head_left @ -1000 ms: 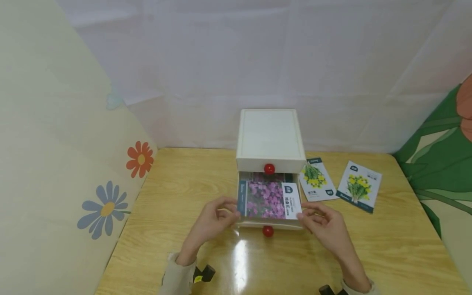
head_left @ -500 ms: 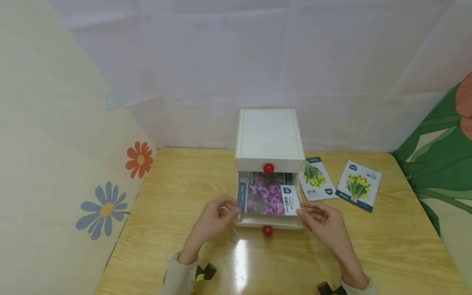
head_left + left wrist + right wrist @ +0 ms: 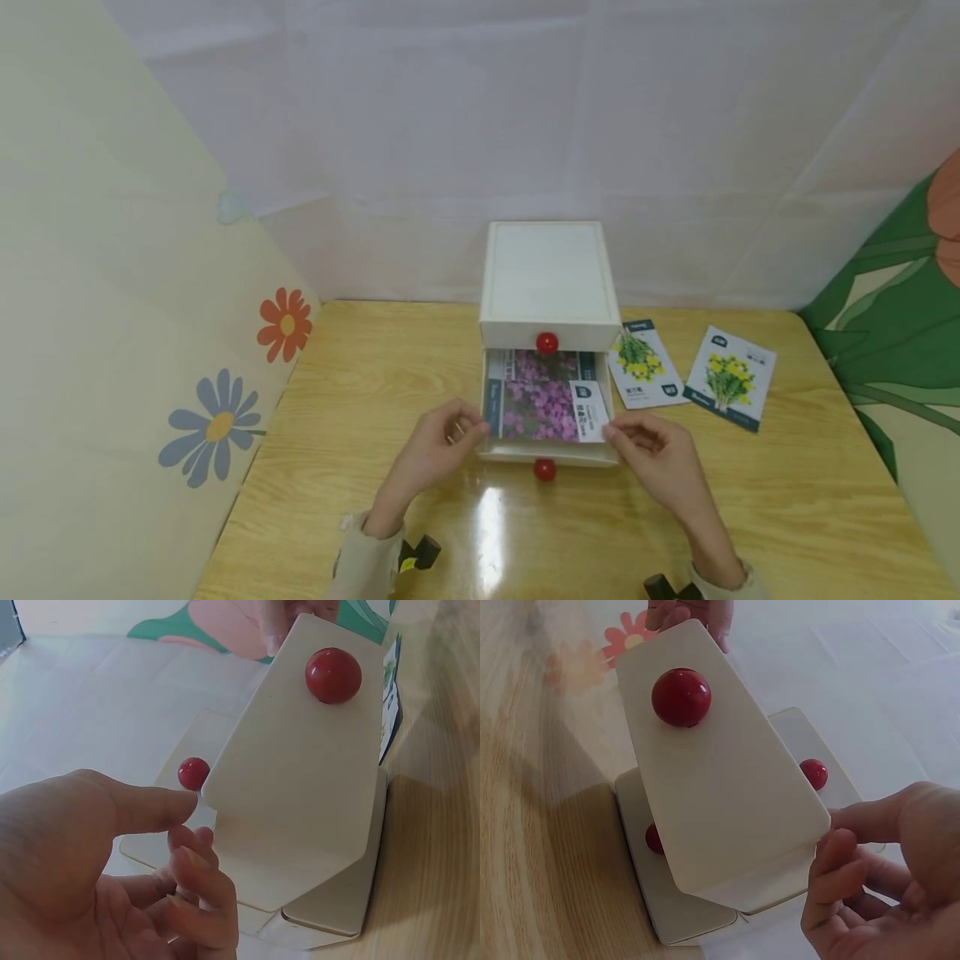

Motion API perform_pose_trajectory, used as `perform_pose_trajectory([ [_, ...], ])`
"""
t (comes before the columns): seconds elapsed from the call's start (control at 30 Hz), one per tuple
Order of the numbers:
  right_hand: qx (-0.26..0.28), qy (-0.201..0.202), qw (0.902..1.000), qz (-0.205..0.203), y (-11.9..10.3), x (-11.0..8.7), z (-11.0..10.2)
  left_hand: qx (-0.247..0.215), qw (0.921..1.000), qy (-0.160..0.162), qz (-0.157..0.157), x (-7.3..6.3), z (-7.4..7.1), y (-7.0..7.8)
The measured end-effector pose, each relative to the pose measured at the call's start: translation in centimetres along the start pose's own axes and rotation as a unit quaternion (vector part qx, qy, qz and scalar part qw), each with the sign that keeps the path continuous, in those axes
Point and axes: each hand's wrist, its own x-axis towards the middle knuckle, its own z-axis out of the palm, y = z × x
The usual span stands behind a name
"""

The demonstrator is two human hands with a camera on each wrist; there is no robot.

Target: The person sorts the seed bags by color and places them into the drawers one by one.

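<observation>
1. Nearest, the left hand [image 3: 438, 446] and right hand [image 3: 660, 458] reach forward from either side; the step in hand looks like settling the purple packet [image 3: 543, 410] in the drawer [image 3: 292, 772]. The next move probably calls for both hands to work evenly, keeping the packet level and clear of the rim.
2. Each hand has its wrist low and its thumb pointing inward at a front corner of the drawer. The fingers are curled, with thumb and forefinger close together, at the packet's side edges; whether they pinch it cannot be told, since neither wrist view shows it.
3. Just beyond the drawer's red knob [image 3: 545, 470], the purple packet lies within the drawer walls, picture up. Another packet [image 3: 523, 364] shows partly covered behind it.
4. Farther back stands the white cabinet [image 3: 551, 271], its top drawer [image 3: 510, 336] pushed in.
5. On the counter [image 3: 382, 358], to the cabinet's right, lie two yellow-flowered packets [image 3: 731, 379], close together.
6. Farthest is a pale cloth [image 3: 435, 167], hanging behind everything.
</observation>
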Motion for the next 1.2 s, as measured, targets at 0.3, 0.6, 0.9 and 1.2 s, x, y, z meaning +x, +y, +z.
perform_pose_trajectory([
  [0.3, -0.016, 0.020, 0.9987, -0.043, -0.2, -0.9, 0.3, 0.008, 0.9999, 0.007, 0.000, -0.1, -0.5, 0.1],
  [0.6, -0.060, 0.052, 0.9931, -0.087, -0.9, -1.8, 1.3, 0.013, 0.9998, 0.009, 0.015, 0.3, -1.0, 0.2],
  [0.9, -0.119, 0.099, 0.9591, -0.236, -0.8, -3.2, 3.2, 0.024, 0.9981, 0.017, 0.054, 1.4, -1.7, 0.4],
  [1.2, -0.163, 0.111, 0.9394, -0.281, -0.2, -4.7, 5.6, -0.009, 0.9949, 0.037, 0.093, 3.6, -2.2, 0.1],
])
